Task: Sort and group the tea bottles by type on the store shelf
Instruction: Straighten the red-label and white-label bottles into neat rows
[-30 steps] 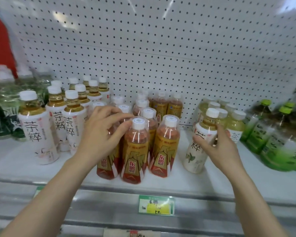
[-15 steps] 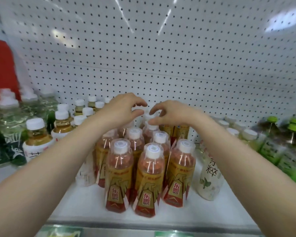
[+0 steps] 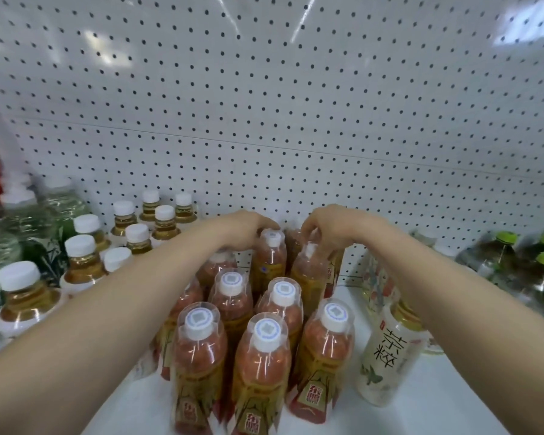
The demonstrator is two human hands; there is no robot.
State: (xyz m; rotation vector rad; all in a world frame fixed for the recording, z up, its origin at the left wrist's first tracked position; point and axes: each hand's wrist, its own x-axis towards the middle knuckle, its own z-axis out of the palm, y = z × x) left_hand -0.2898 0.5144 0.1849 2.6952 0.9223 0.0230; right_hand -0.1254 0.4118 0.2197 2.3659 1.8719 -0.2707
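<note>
Red teas (image 3: 264,356) are standing clustered in the middle of the shelf (image 3: 437,403). Both arms are reaching over them to the back row. The right hand (image 3: 330,227) is curling its fingers round a back bottle (image 3: 308,277) at the cap. The left hand (image 3: 242,230) is bending over neighbouring tops, its grip hidden, so I cannot tell whether it is holding anything. A white-label bottle (image 3: 387,356) is standing partly behind the right forearm. Amber bottles (image 3: 82,262) and green-capped bottles (image 3: 531,277) are blurring at the edges.

Left hand (image 3: 242,230) and right hand (image 3: 330,227) grip the tops of rear red tea bottles (image 3: 272,259) on the white shelf (image 3: 453,403).
</note>
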